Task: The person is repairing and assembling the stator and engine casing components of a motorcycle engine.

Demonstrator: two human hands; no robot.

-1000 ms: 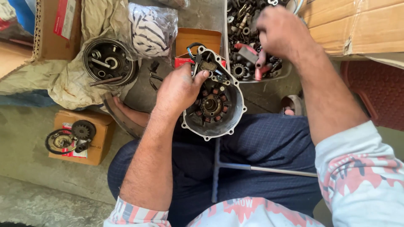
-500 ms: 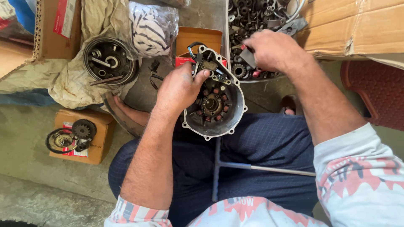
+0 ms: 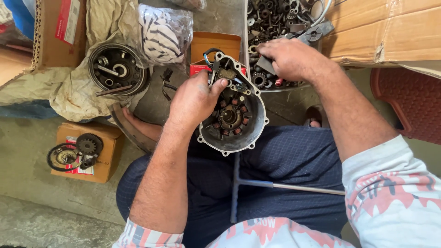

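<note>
My left hand (image 3: 195, 98) grips the rim of a grey metal engine cover (image 3: 250, 133) resting on my lap. Its open side faces up and shows a stator with copper coils (image 3: 229, 116). My thumb presses on a small part near the cover's top edge. My right hand (image 3: 287, 57) reaches into a metal tray (image 3: 275, 88) full of gears, nuts and small parts. Its fingers are closed on a dark flat metal piece (image 3: 265, 64).
A T-shaped wrench (image 3: 275, 186) lies across my lap. A round clutch part (image 3: 117, 69) sits on cloth at the left. Gears (image 3: 76, 151) rest on a small cardboard box. An orange box (image 3: 215, 45), a striped bag (image 3: 161, 32) and a large carton (image 3: 390, 32) lie around.
My right hand has moved down and left inside the tray, nearer the cover, and now pinches a dark piece. My left hand has stayed on the cover.
</note>
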